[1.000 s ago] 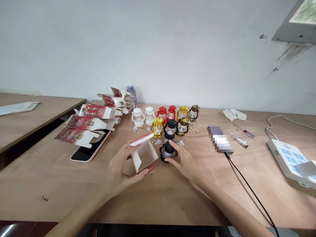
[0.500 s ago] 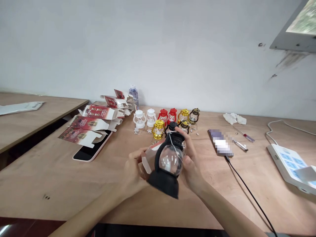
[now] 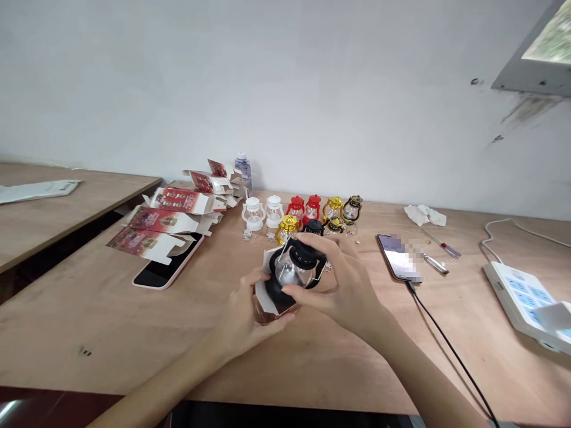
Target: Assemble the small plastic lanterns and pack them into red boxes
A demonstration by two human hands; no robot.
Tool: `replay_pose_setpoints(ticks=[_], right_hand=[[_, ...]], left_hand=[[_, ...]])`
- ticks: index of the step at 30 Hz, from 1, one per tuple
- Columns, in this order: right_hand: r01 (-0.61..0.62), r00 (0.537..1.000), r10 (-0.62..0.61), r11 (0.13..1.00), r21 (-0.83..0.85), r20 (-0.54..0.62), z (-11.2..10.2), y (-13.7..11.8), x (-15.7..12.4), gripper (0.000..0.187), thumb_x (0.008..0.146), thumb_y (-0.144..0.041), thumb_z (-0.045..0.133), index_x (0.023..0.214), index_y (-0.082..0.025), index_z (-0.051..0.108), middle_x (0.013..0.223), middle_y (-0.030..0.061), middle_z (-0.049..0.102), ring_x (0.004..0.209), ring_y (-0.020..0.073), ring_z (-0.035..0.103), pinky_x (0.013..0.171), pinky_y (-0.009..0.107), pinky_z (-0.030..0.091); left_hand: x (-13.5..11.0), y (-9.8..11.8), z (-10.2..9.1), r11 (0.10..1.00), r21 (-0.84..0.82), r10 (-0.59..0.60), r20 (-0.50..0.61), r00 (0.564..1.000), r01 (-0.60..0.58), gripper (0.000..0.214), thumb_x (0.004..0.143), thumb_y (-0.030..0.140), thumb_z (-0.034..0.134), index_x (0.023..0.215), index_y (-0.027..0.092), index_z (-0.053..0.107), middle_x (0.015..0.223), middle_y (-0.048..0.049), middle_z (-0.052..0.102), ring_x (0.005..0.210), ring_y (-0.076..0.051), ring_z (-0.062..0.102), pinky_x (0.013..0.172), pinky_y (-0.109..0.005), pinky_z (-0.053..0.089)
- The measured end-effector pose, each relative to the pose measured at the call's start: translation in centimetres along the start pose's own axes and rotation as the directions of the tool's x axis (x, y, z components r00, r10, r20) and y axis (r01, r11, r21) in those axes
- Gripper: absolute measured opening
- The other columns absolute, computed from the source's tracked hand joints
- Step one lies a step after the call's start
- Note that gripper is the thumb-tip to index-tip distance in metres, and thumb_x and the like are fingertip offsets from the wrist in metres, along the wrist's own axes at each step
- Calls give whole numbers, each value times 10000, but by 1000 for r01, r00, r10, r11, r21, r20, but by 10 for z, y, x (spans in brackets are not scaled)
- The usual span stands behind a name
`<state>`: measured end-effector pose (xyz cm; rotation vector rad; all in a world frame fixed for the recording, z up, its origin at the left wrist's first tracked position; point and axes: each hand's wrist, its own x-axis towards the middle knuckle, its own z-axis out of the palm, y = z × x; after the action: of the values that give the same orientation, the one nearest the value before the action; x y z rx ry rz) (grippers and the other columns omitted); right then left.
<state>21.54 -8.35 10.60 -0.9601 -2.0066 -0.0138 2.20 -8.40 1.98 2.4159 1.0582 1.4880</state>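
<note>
My right hand (image 3: pixel 345 291) grips a small black toy lantern (image 3: pixel 294 267) with a clear globe, its base lowered into the open top of a little red and white carton (image 3: pixel 267 300). My left hand (image 3: pixel 243 318) wraps round that carton from the left and holds it just above the wooden table (image 3: pixel 111 333). Directly behind stand several more toy lanterns: white (image 3: pixel 253 213), red (image 3: pixel 295 207), gold (image 3: pixel 286 228) and dark ones (image 3: pixel 351 208).
Flat and half-folded red cartons (image 3: pixel 165 221) lie at the left over a pink-edged tablet (image 3: pixel 167 268). A phone (image 3: pixel 398 257) with a black cable, a screwdriver (image 3: pixel 444 244), crumpled tissue (image 3: pixel 423 214) and a white power strip (image 3: pixel 526 294) lie to the right. A bottle (image 3: pixel 243 169) stands by the wall.
My right hand picked the black lantern up off the table, raised it toward me, then lowered it base-first into the carton in my left hand.
</note>
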Motion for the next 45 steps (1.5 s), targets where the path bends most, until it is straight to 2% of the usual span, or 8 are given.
replay_pose_setpoints(ticks=[4, 13, 23, 28, 31, 35, 39, 45], right_hand=[[102, 992, -94, 991, -87, 88, -6, -5, 0, 474, 796, -302, 672, 1245, -321, 519, 973, 45, 666, 986, 273, 520, 889, 461, 444], [159, 954, -152, 987, -5, 258, 13, 9, -3, 471, 792, -332, 691, 1233, -250, 548, 1111, 65, 639, 968, 236, 511, 876, 401, 437], [340, 920, -298, 930, -141, 254, 21, 29, 1, 473, 891, -364, 558, 1338, -231, 475, 860, 75, 677, 943, 259, 516, 856, 433, 425], [123, 975, -157, 971, 205, 158, 17, 33, -6, 373, 937, -229, 452, 1309, -255, 450, 1081, 80, 636, 973, 208, 565, 853, 390, 482], [-93, 992, 43, 880, 466, 117, 19, 38, -10, 367, 944, -213, 442, 1300, -299, 429, 1198, 68, 574, 1012, 170, 591, 907, 376, 488], [-315, 944, 171, 719, 619, 281, 29, 45, -9, 539, 862, -311, 612, 1348, -316, 378, 1348, 93, 485, 1132, 194, 558, 956, 387, 473], [-399, 908, 163, 615, 681, 385, 38, 44, -7, 642, 802, -317, 685, 1365, -314, 376, 1306, 86, 541, 1182, 207, 544, 996, 406, 444], [-337, 894, -46, 588, 735, 446, 30, 38, -8, 363, 889, -350, 566, 1244, -277, 553, 1357, 71, 529, 1287, 222, 468, 1060, 432, 387]], left_hand=[[12, 7, -5, 1000, 2, -23, 32, 999, 23, 490, 810, 477, 608, 1194, 234, 426, 916, -33, 629, 640, -187, 652, 474, -298, 557], [-2, 1, 8, 998, 7, -62, -101, 993, 63, 567, 794, 456, 629, 1240, 250, 345, 1072, -64, 572, 725, -200, 671, 518, -319, 576], [-2, -2, 6, 993, -15, -113, 28, 993, 114, 698, 781, 420, 661, 1346, 274, 279, 1207, -100, 537, 1014, -262, 631, 779, -427, 585], [8, 2, -4, 997, -8, -74, 185, 980, 77, 720, 793, 322, 659, 1406, 263, 287, 1271, -111, 524, 1139, -266, 573, 875, -391, 544], [11, 3, -7, 1000, 2, -15, 260, 965, 16, 676, 833, 269, 599, 1432, 291, 284, 1319, -104, 472, 1174, -247, 546, 898, -349, 527], [12, 0, -7, 999, -32, 13, 336, 942, -3, 673, 834, 218, 562, 1439, 309, 280, 1342, -100, 443, 1183, -247, 529, 919, -360, 512], [10, -3, -4, 994, -98, -17, 276, 961, 45, 732, 802, 214, 568, 1443, 267, 218, 1309, -114, 477, 1139, -260, 552, 884, -383, 527], [13, -12, -3, 994, -105, 4, 346, 938, 34, 525, 848, 295, 548, 1341, 257, 370, 1311, -107, 445, 1157, -253, 529, 914, -378, 508]])
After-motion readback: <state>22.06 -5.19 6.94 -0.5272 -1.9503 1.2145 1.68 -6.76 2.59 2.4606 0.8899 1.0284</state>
